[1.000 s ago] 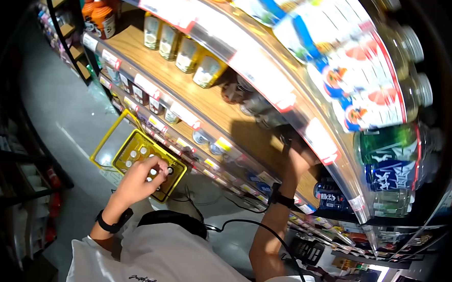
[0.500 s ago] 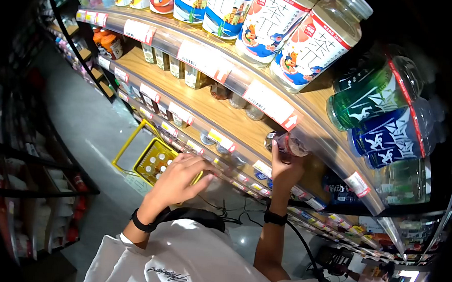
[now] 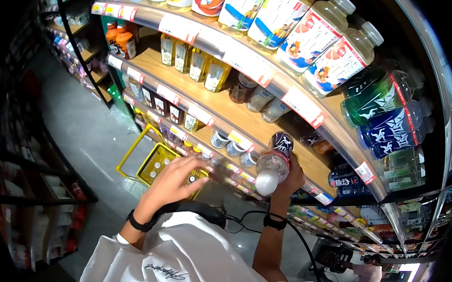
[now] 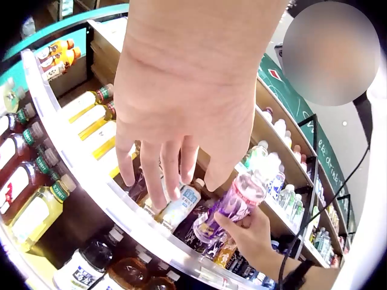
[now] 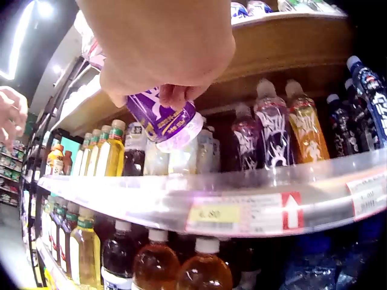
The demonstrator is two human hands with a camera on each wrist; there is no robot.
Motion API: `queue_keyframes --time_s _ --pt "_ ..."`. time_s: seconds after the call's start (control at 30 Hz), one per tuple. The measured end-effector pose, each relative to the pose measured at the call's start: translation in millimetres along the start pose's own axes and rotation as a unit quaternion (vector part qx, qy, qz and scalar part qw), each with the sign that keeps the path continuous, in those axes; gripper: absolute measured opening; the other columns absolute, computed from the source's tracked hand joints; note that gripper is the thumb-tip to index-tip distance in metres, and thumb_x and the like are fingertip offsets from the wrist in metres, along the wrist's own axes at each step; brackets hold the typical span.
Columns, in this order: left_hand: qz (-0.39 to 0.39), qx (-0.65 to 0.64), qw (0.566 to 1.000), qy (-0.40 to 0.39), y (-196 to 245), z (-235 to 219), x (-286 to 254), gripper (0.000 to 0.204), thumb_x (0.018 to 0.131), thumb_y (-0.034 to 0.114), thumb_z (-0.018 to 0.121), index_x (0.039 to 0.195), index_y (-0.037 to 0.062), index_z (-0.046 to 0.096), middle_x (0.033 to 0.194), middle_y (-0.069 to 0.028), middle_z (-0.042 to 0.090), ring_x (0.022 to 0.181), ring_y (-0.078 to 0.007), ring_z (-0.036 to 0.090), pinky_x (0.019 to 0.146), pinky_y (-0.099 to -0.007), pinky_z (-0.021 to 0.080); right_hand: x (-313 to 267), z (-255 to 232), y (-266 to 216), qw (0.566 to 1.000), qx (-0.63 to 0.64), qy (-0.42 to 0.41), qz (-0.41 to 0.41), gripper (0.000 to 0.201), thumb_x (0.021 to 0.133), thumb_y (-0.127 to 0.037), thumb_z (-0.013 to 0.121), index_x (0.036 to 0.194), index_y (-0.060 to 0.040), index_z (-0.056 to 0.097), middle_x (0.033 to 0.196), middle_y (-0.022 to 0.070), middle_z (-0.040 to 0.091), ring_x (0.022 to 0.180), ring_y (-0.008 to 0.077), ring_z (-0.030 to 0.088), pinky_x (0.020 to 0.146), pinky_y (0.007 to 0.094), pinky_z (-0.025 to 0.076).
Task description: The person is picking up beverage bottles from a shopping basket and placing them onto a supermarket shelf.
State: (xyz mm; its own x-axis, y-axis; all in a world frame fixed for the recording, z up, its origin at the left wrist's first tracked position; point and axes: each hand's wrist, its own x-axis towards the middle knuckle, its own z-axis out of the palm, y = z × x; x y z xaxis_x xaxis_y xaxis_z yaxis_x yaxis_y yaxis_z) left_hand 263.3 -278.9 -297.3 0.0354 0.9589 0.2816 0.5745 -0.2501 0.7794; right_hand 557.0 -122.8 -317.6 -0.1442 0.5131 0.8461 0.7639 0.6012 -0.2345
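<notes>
My right hand [image 3: 293, 179] grips a drink bottle [image 3: 274, 163] with a purple label and a white cap, in front of the shelf's edge. In the left wrist view the right thumb and fingers wrap round the bottle [image 4: 233, 205]. The right wrist view shows the purple bottle [image 5: 162, 121] tilted, its base over the shelf lip. My left hand [image 3: 170, 186] holds nothing, its fingers loosely spread above the yellow basket [image 3: 141, 175]. Several capped bottles stand in the basket, partly hidden by that hand.
Similar bottles with purple and orange drinks [image 5: 308, 130] stand on the shelf beside a gap. Its front lip carries price tags [image 5: 242, 214]. Tea bottles [image 3: 297, 40] line the shelf above. A black cable [image 3: 302, 237] runs by the right forearm. Another person [image 3: 369, 276] is behind, lower right.
My right hand has come out from deep in the shelf with the purple-labelled bottle, now turned cap toward me. My left hand has shifted right and its fingers have spread.
</notes>
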Motion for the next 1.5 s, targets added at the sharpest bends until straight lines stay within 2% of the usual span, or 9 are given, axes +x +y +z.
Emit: queue_keyframes --time_s 0.13,0.27,0.3,0.4,0.73,1.2,1.3,1.4,1.5 --pt "0.007 -0.032 0.999 -0.026 4 -2 6 0.073 0.084 0.030 0.084 0.144 0.0033 0.051 0.142 -0.0179 0.059 0.130 -0.0378 0.057 0.108 -0.0435 0.045 2 -27 -41 0.970 -0.165 -0.169 -0.061 0.015 0.074 -0.022 0.080 0.081 -0.0101 0.074 0.072 0.0065 0.066 0.060 0.0272 0.064 0.057 0.0340 0.050" --pt "0.071 -0.052 0.994 -0.065 11 -2 7 0.107 0.072 0.040 0.093 0.153 -0.0012 0.036 0.153 -0.0225 0.047 0.140 -0.0403 0.048 0.114 -0.0440 0.043 -26 -41 -99 0.945 -0.128 -0.300 -0.016 0.057 0.066 -0.066 0.080 0.089 -0.0144 0.071 0.077 0.0005 0.067 0.073 0.0255 0.066 0.074 0.0391 0.052" --pt "0.075 -0.077 0.991 -0.081 10 1 5 0.107 0.071 0.042 0.092 0.153 0.0003 0.037 0.149 -0.0226 0.052 0.135 -0.0406 0.053 0.110 -0.0441 0.046 -24 -24 -124 0.981 -0.074 -0.147 -0.106 0.061 0.064 -0.060 0.087 0.096 -0.0110 0.070 0.086 0.0001 0.068 0.082 0.0233 0.067 0.085 0.0382 0.053" --pt "0.035 -0.076 0.985 -0.150 13 2 -3 0.101 0.072 0.050 0.089 0.148 0.0028 0.044 0.123 -0.0231 0.068 0.104 -0.0433 0.069 0.087 -0.0470 0.056 7 -51 -157 0.915 0.262 -0.266 0.156 0.063 0.059 -0.031 0.097 0.111 -0.0030 0.072 0.095 0.0075 0.075 0.087 0.0179 0.073 0.080 0.0352 0.058" --pt "-0.018 -0.220 0.953 -0.209 -4 -1 -30 0.071 0.077 0.042 0.087 0.126 0.0030 0.054 0.095 -0.0176 0.072 0.082 -0.0371 0.071 0.075 -0.0425 0.056 -25 -42 -160 0.883 0.288 -0.276 0.249 0.038 0.075 -0.029 0.091 0.090 0.0006 0.074 0.061 0.0026 0.067 0.051 0.0051 0.058 0.047 0.0228 0.043" --pt "-0.073 0.005 0.992 -0.099 10 -6 -39 0.079 0.068 0.050 0.091 0.119 -0.0011 0.061 0.083 -0.0219 0.071 0.079 -0.0428 0.071 0.070 -0.0463 0.056 -25 -38 -170 0.841 0.264 -0.390 0.265 0.048 0.073 -0.024 0.095 0.105 -0.0002 0.069 0.081 0.0064 0.074 0.071 0.0129 0.070 0.063 0.0299 0.054" --pt "-0.097 0.052 0.989 -0.096 11 -8 -39 0.078 0.072 0.042 0.091 0.128 -0.0009 0.056 0.103 -0.0224 0.073 0.092 -0.0393 0.073 0.078 -0.0440 0.057 -16 -38 -180 0.749 0.416 -0.352 0.376 0.048 0.074 -0.021 0.094 0.111 -0.0016 0.071 0.093 0.0096 0.078 0.081 0.0135 0.074 0.073 0.0300 0.059" --pt "-0.088 -0.059 0.994 0.007 -11 -11 -44 0.073 0.077 0.027 0.090 0.133 -0.0005 0.052 0.121 -0.0208 0.070 0.109 -0.0333 0.071 0.092 -0.0404 0.056 -30 -25 -162 0.898 0.287 -0.228 0.244 0.042 0.074 -0.022 0.093 0.106 -0.0021 0.075 0.098 0.0121 0.078 0.084 0.0196 0.075 0.078 0.0319 0.058" --pt "-0.103 -0.084 0.987 0.095 -30 -37 -51 0.060 0.084 0.019 0.085 0.133 -0.0001 0.055 0.123 -0.0176 0.070 0.114 -0.0299 0.069 0.096 -0.0391 0.054 -33 -16 -118 0.900 0.280 -0.122 0.310 0.052 0.077 -0.013 0.089 0.123 0.0001 0.067 0.118 0.0159 0.073 0.106 0.0209 0.071 0.092 0.0344 0.056"
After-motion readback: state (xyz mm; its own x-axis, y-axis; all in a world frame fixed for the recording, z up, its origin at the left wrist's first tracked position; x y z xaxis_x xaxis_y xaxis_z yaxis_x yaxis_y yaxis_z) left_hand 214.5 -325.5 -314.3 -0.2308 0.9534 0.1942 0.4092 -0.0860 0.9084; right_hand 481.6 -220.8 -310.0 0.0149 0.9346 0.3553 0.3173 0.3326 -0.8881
